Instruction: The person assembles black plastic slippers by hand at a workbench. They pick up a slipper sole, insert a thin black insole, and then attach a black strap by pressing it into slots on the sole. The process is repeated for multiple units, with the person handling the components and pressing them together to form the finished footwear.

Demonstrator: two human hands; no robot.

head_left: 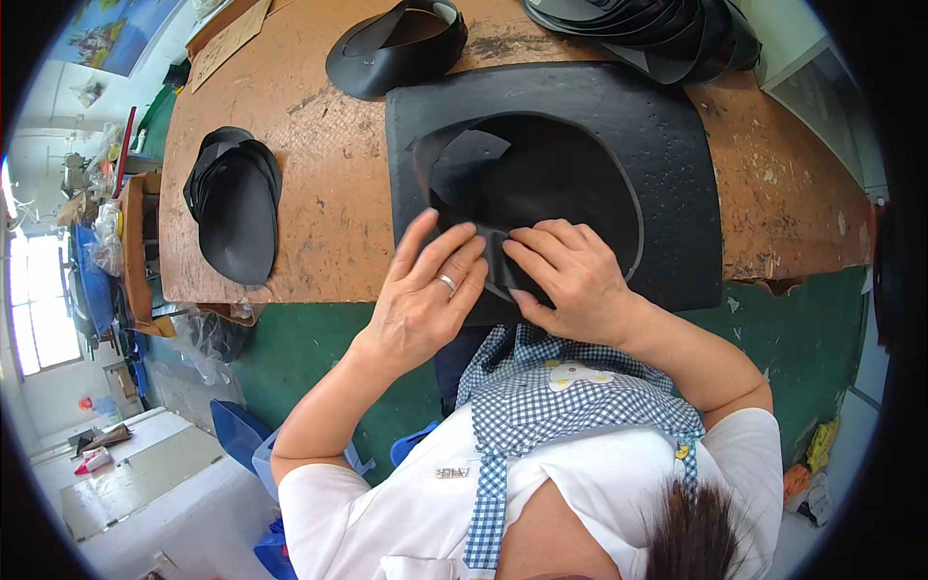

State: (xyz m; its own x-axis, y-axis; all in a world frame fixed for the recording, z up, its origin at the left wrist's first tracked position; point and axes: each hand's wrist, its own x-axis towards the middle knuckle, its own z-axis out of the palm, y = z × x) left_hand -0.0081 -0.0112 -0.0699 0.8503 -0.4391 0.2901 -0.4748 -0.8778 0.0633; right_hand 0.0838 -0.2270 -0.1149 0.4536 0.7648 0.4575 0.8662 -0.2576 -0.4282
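Observation:
A large curved black leather-like piece (561, 159) lies in front of me, its two ends meeting in a loop at the near side. My left hand (430, 290), with a ring on one finger, presses its bent fingers on the overlapped ends; its outer finger sticks out and its thumb is hidden. Close beside it, my right hand (572, 275) grips the same overlap, fingers on top and thumb at the near edge. Beneath the piece is a thick black board (677, 193).
The worn wooden table (319, 193) bears a stack of black oval pieces (239, 217) at left, a looped black piece (401, 53) at the back and a pile of black pieces (667, 34) at back right. Blue plastic stools (242, 435) stand at lower left.

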